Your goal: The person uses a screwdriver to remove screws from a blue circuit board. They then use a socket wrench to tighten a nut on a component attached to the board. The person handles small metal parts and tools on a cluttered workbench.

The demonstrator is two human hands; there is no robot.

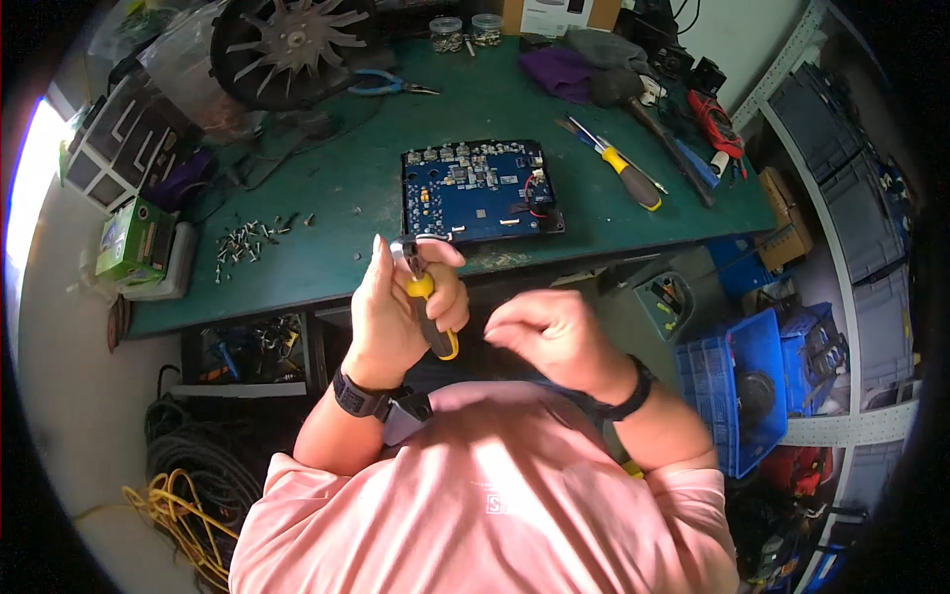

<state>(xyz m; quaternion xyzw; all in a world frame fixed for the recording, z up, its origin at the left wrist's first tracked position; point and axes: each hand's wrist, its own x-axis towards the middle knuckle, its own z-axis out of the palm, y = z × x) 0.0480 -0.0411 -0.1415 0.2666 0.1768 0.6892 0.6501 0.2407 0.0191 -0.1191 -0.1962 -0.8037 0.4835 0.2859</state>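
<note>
My left hand point(379, 315) is closed around a screwdriver with a stubby yellow and black handle point(427, 315). The handle slants down toward me, and its upper end meets a small shiny metal and black part point(406, 251) between thumb and fingers, too small to name. To the right, apart from the screwdriver, my right hand point(556, 337) is held in a pinch, thumb and fingertips together. Whether anything sits in that pinch I cannot make out. Just beyond both hands a blue circuit board point(475, 203) lies on the green workbench point(341, 188), with red and black wires at its right side.
Loose screws point(252, 240) are scattered at left. Right of the board lie another yellow-and-black screwdriver point(629, 178), a hammer point(661, 129) and a red meter point(714, 121). Blue-handled pliers point(381, 85) and a black fan point(293, 45) are at the back. A blue crate point(732, 396) stands below right.
</note>
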